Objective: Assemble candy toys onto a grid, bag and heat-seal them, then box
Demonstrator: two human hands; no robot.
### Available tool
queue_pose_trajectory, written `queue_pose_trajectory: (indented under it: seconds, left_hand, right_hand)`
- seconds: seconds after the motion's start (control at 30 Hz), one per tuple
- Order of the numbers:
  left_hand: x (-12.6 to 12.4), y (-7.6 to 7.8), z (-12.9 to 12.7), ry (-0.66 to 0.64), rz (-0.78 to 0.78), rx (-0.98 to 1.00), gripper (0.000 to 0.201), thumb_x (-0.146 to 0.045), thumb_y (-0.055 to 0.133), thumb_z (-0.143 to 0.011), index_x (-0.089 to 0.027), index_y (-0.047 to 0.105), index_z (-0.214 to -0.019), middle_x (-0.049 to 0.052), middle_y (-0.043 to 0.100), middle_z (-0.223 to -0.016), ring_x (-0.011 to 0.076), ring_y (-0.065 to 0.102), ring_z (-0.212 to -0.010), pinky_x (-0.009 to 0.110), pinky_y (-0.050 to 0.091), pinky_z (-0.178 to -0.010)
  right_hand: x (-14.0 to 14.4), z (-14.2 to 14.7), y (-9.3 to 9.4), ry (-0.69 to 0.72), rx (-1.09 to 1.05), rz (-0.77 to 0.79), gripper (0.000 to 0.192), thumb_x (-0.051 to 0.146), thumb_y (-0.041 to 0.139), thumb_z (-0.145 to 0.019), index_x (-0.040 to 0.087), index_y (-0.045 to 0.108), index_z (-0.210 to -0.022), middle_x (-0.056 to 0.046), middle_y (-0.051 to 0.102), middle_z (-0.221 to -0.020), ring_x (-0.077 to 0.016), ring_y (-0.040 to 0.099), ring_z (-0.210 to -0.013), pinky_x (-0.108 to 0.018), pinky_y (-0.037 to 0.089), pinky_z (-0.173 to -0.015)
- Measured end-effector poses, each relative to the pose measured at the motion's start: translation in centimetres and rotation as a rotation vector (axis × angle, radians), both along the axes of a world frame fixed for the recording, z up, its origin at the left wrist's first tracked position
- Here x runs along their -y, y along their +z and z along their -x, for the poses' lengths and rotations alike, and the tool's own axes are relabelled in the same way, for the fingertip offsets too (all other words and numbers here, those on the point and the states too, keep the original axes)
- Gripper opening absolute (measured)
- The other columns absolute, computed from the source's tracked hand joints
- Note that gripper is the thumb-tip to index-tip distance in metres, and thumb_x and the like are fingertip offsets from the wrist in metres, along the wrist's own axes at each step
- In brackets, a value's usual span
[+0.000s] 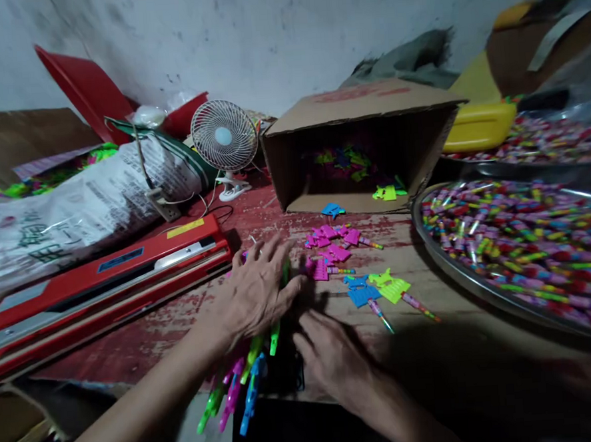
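Observation:
My left hand (257, 288) lies palm down, fingers spread, on a bunch of long green, pink and blue plastic toy pieces (236, 391) that stick out over the table's near edge. Close beside it, my right hand (334, 357) rests flat on the table with nothing visibly in it. Just beyond my fingers lie pink toy pieces (330, 245), then a blue one (362, 291) and a yellow-green one (392, 287) with wrapped candy sticks (418, 305) attached.
An open cardboard box (361, 143) on its side holds more toy pieces. A big metal tray (467, 284) of wrapped candies fills the right. A red heat sealer (103, 279), a printed sack (74, 208) and a small white fan (224, 137) stand left.

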State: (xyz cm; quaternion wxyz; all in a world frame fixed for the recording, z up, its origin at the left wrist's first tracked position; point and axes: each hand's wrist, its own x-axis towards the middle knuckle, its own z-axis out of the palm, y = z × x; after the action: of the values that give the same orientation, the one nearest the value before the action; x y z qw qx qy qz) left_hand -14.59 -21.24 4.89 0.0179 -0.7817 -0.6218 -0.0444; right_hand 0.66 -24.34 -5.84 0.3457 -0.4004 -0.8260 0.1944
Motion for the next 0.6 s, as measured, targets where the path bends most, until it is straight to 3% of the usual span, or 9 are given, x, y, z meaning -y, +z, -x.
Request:
queue_pose_trajectory:
  seconds: [0.1,0.23,0.3,0.43,0.6]
  left_hand:
    - [0.1,-0.4,0.0,-0.054,0.028,-0.032,0.048,-0.032,0.027,-0.094,-0.023,0.038,-0.14,0.01,0.048,-0.139,0.0308,0.043,-0.124,0.057,0.034,-0.103]
    - [-0.2,-0.7,0.4,-0.044,0.05,-0.017,0.051,-0.029,0.027,-0.092,-0.017,0.037,-0.141,0.013,0.051,-0.132,0.0315,0.043,-0.119,0.056,0.034,-0.101]
    - [-0.2,-0.8,0.6,-0.035,0.059,0.001,0.053,-0.03,0.025,-0.092,-0.017,0.034,-0.143,0.012,0.049,-0.136,0.0318,0.039,-0.123,0.057,0.03,-0.105]
    - [-0.2,-0.6,0.4,-0.013,0.106,0.006,0.055,-0.032,0.024,-0.093,-0.017,0.032,-0.145,0.011,0.05,-0.135,0.0333,0.038,-0.125,0.058,0.028,-0.106]
    - [-0.3,0.2,-0.2,-0.003,0.121,0.05,0.055,-0.031,0.023,-0.092,-0.013,0.039,-0.141,0.013,0.053,-0.129,0.0315,0.043,-0.12,0.055,0.032,-0.105]
  right_hand:
    - [-3.4,-3.3,0.6,-0.22,0.093,-0.1,0.023,0.014,0.041,-0.092,0.02,0.063,-0.097,-0.007,0.066,-0.097,-0.0186,0.062,-0.091,-0.029,0.048,-0.082]
    - [-7.3,-5.3,0.4,-0.374,0.405,-0.093,0.022,0.013,0.045,-0.09,0.012,0.067,-0.095,-0.016,0.063,-0.096,-0.0281,0.055,-0.094,-0.039,0.043,-0.082]
    - [-8.3,-5.3,0.2,-0.362,0.541,-0.104,0.023,0.012,0.046,-0.089,0.013,0.067,-0.097,-0.016,0.063,-0.097,-0.029,0.053,-0.095,-0.04,0.041,-0.081]
    - [-9.1,-5.8,0.3,-0.268,0.566,-0.162,0.02,0.013,0.047,-0.088,0.016,0.067,-0.088,-0.013,0.063,-0.091,-0.0295,0.051,-0.096,-0.041,0.038,-0.081]
    - [-8.6,-7.5,-0.8,-0.191,0.336,-0.111,0.014,0.014,0.048,-0.084,0.018,0.061,-0.085,-0.008,0.063,-0.083,-0.0221,0.055,-0.081,-0.033,0.042,-0.073]
